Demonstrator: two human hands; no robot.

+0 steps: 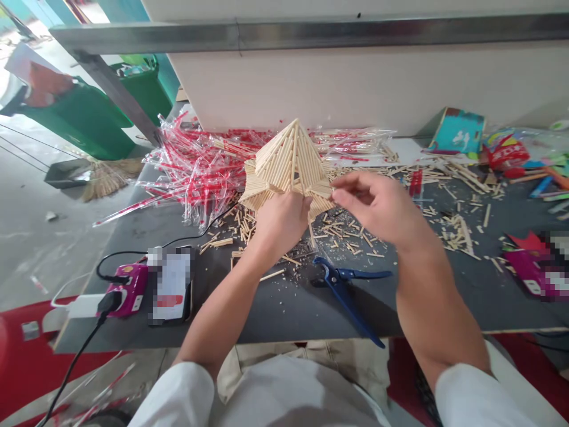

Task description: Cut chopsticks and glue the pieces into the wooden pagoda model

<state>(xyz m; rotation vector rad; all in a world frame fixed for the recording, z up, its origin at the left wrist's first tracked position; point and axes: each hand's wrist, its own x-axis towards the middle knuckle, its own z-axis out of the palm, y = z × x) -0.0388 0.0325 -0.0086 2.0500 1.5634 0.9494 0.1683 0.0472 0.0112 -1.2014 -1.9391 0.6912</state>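
Observation:
A pointed roof model (311,157) built from thin wooden sticks stands at the middle of the table, with flared lower tiers. My left hand (284,219) is closed in front of it, and a thin wooden stick (312,237) shows above and below the thumb side. The fist hides part of the lower tiers. At the model's right edge, my right hand (377,204) has thumb and forefinger brought together; what lies between those tips is too small to make out. Blue-handled cutters (347,290) lie open on the table below the right hand.
Red-and-clear plastic wrappers (200,172) heap behind and left. Cut stick pieces (347,234) litter the dark table (284,323). A phone (171,284) and a magenta power adapter (128,290) with cables lie left. A turquoise box (457,131) stands back right; a metal rail (284,34) crosses behind.

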